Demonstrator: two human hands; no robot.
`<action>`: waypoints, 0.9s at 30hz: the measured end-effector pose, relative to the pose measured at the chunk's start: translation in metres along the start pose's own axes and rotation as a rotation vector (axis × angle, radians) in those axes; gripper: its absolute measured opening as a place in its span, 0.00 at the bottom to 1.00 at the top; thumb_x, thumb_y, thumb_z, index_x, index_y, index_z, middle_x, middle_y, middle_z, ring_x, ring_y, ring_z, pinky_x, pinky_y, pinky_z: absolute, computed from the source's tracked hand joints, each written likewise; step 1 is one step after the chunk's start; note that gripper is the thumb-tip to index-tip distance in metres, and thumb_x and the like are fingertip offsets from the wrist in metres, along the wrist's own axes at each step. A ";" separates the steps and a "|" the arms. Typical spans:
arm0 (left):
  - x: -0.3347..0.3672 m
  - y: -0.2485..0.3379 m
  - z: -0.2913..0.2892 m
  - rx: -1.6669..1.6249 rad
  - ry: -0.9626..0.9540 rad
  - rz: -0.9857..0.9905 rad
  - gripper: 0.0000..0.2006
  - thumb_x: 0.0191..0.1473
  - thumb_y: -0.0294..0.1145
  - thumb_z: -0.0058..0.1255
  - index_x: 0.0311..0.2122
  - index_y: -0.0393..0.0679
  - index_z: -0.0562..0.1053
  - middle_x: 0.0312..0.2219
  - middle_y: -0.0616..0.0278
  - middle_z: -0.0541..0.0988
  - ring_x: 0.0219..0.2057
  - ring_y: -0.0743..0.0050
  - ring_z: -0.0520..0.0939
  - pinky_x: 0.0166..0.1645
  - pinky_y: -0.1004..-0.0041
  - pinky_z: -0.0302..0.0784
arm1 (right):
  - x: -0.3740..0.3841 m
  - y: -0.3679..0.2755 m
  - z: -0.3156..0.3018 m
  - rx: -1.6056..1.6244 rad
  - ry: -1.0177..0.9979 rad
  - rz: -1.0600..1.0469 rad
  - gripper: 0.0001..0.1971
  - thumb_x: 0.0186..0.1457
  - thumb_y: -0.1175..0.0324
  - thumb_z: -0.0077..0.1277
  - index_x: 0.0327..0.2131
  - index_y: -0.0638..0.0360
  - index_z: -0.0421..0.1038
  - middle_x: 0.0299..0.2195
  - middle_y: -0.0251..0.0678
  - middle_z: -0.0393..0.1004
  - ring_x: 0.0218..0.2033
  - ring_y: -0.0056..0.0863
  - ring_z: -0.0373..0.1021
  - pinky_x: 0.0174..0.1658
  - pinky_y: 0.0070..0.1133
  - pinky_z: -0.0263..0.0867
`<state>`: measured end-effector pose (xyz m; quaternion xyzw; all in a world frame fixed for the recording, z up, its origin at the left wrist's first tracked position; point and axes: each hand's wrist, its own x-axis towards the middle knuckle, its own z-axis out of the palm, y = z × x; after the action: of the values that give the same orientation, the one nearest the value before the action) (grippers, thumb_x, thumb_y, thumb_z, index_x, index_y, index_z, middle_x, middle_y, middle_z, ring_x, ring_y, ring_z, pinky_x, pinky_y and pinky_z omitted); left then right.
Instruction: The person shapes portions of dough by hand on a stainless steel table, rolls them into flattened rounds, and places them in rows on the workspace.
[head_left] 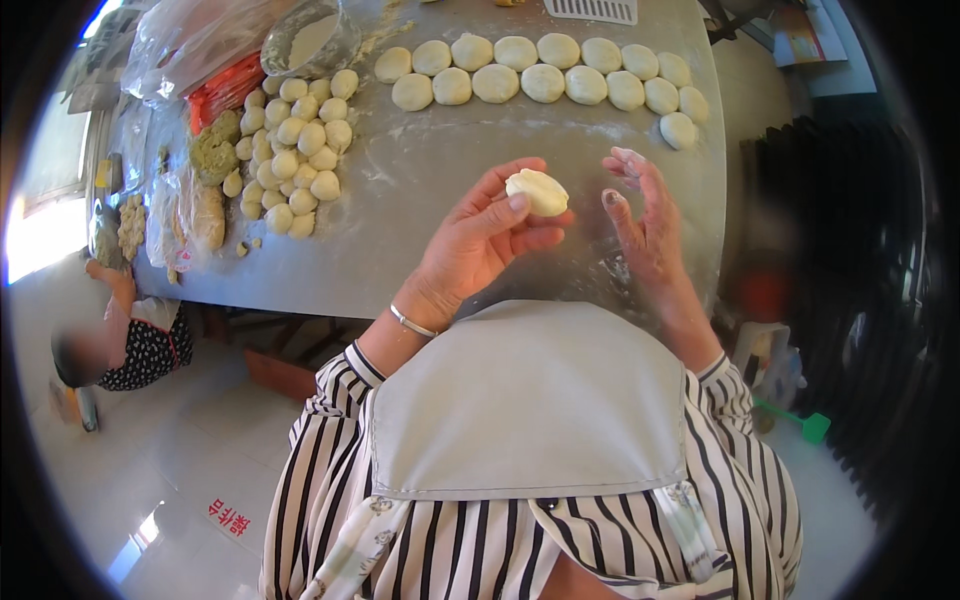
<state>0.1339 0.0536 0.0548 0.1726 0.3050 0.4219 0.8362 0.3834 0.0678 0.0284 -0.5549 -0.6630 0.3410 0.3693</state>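
Note:
A pale piece of dough [538,192] rests in my left hand [483,228], held between the thumb and the curled fingers above the near part of the metal table. To its right, my right hand [648,215] is raised with fingers apart and nothing in it; flour whitens its fingertips. Beyond both hands, two rows of flattened round dough cakes [495,83] lie on the table, with one cake [678,130] at the right end set nearer. Left of my hands is a heap of small dough balls [290,150].
The metal table [400,150] carries a bowl of flour [310,42], plastic bags [195,45], a greenish lump [213,150] and a white plastic basket [592,8]. Another person [130,345] is at the table's left end. A green-headed tool [815,428] lies low at right.

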 end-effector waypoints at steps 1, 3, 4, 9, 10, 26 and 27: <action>0.003 0.000 0.001 0.135 0.026 0.029 0.27 0.66 0.33 0.54 0.68 0.42 0.63 0.54 0.50 0.77 0.54 0.59 0.82 0.58 0.61 0.82 | -0.004 0.006 -0.004 -0.026 0.020 0.013 0.26 0.64 0.57 0.59 0.59 0.62 0.69 0.51 0.44 0.77 0.56 0.40 0.73 0.61 0.33 0.66; 0.012 0.000 0.004 0.407 0.075 0.091 0.30 0.61 0.27 0.61 0.66 0.42 0.63 0.51 0.54 0.77 0.51 0.67 0.82 0.57 0.63 0.83 | -0.014 0.022 -0.013 -0.138 0.052 0.017 0.25 0.63 0.59 0.59 0.59 0.62 0.69 0.50 0.44 0.78 0.55 0.41 0.73 0.60 0.34 0.66; 0.018 0.001 0.008 0.560 0.106 0.109 0.31 0.59 0.26 0.63 0.65 0.42 0.64 0.51 0.55 0.76 0.50 0.68 0.82 0.56 0.64 0.83 | -0.018 0.031 -0.018 -0.194 0.070 0.021 0.24 0.63 0.61 0.59 0.58 0.62 0.69 0.50 0.44 0.78 0.54 0.42 0.73 0.60 0.34 0.66; 0.057 -0.005 0.023 1.135 0.203 0.286 0.32 0.49 0.25 0.71 0.58 0.40 0.68 0.49 0.58 0.72 0.49 0.70 0.81 0.53 0.69 0.84 | -0.045 0.068 -0.039 -0.353 0.161 0.018 0.21 0.59 0.67 0.60 0.54 0.61 0.71 0.46 0.42 0.78 0.50 0.44 0.72 0.56 0.35 0.68; 0.066 -0.009 0.025 1.202 0.197 0.317 0.32 0.48 0.25 0.71 0.58 0.39 0.68 0.48 0.58 0.72 0.48 0.70 0.81 0.52 0.69 0.84 | -0.048 0.071 -0.042 -0.375 0.181 0.004 0.20 0.59 0.68 0.60 0.53 0.61 0.71 0.46 0.42 0.78 0.49 0.44 0.72 0.55 0.35 0.68; 0.171 -0.065 0.047 1.400 0.313 0.489 0.30 0.46 0.24 0.73 0.55 0.39 0.71 0.45 0.55 0.74 0.39 0.71 0.81 0.45 0.72 0.83 | -0.046 0.074 -0.057 -0.324 0.194 -0.058 0.16 0.52 0.73 0.61 0.46 0.61 0.75 0.38 0.40 0.77 0.40 0.41 0.72 0.45 0.34 0.69; 0.171 -0.065 0.050 1.377 0.336 0.431 0.30 0.46 0.24 0.72 0.55 0.39 0.71 0.45 0.55 0.74 0.39 0.71 0.82 0.46 0.73 0.83 | -0.046 0.073 -0.057 -0.319 0.188 -0.058 0.15 0.52 0.73 0.61 0.45 0.61 0.75 0.38 0.40 0.77 0.39 0.41 0.72 0.44 0.34 0.68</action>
<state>0.2842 0.1530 -0.0052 0.6472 0.5838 0.3108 0.3792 0.4737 0.0356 -0.0116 -0.6163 -0.6869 0.1674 0.3469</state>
